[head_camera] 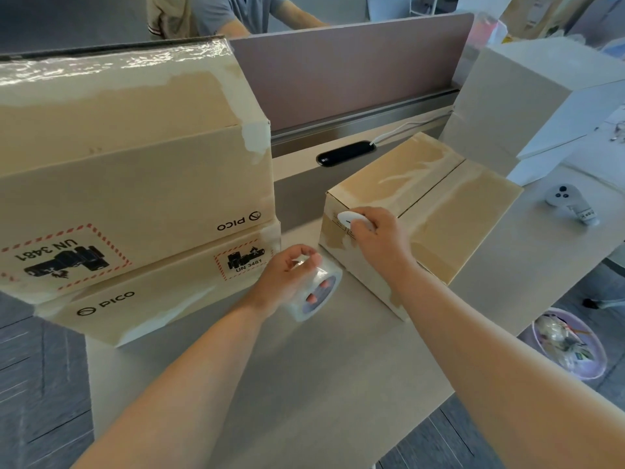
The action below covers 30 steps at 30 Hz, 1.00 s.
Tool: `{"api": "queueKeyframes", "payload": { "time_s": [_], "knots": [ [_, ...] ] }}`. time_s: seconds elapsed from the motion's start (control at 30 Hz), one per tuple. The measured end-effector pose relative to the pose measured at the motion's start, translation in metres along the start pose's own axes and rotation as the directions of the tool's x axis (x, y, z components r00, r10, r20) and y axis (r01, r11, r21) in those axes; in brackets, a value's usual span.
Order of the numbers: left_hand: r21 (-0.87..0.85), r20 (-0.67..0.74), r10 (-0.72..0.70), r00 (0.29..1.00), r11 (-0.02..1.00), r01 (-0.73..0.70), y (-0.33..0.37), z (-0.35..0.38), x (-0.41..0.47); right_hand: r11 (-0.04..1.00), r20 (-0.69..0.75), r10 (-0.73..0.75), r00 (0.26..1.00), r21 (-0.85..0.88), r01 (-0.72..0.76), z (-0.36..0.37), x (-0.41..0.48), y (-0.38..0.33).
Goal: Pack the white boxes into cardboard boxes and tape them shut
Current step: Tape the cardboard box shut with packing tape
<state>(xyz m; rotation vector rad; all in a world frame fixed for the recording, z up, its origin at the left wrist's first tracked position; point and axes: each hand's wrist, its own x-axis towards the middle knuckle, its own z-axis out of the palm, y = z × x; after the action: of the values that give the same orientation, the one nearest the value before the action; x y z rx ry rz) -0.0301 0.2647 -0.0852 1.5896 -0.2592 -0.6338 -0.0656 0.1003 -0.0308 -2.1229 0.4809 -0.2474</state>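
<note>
A closed cardboard box [436,211] lies on the table in the middle right, its top seam covered with clear tape. My right hand [378,238] presses a small white cutter [350,219] against the box's near left top corner. My left hand [287,277] grips a roll of clear tape [319,291], held just left of the box's near side, fingers inside the core. Two taped cardboard boxes stand stacked at the left, the upper one [128,157] on the lower one [162,296]. White boxes [527,106] stand at the back right.
A pink divider panel [348,66] runs along the table's back, with a person behind it. A black cable port [345,154] sits before the divider. A white controller [563,198] lies at the right. A lilac bin [571,343] with scraps stands on the floor, lower right.
</note>
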Motion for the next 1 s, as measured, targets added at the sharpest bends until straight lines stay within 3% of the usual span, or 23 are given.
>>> {"api": "queueKeyframes", "payload": {
  "time_s": [0.1, 0.23, 0.67, 0.83, 1.0],
  "knots": [
    [0.006, -0.031, 0.043, 0.999, 0.999, -0.043, 0.009, -0.001, 0.002, 0.983, 0.129, 0.118, 0.985, 0.124, -0.135, 0.004, 0.0, -0.005],
    [-0.034, -0.042, 0.042, 0.998, 0.998, -0.044, 0.015, -0.001, 0.003, 0.962, 0.212, 0.125, 0.969, 0.212, -0.17, 0.01, -0.002, -0.004],
    [0.039, -0.156, 0.053, 0.986, 0.998, -0.048, 0.03, 0.015, 0.012, 0.91, 0.357, -0.062, 0.932, 0.403, -0.094, -0.006, 0.016, -0.008],
    [0.101, -0.284, 0.061, 0.957, 0.994, -0.033, 0.049, 0.027, 0.027, 0.914, 0.42, -0.119, 0.9, 0.4, -0.066, -0.03, 0.05, -0.011],
    [0.192, -0.445, 0.087, 0.892, 0.981, 0.0, 0.069, 0.052, 0.033, 0.987, 0.388, -0.157, 0.908, 0.096, 0.129, -0.054, 0.108, 0.022]
  ]
}}
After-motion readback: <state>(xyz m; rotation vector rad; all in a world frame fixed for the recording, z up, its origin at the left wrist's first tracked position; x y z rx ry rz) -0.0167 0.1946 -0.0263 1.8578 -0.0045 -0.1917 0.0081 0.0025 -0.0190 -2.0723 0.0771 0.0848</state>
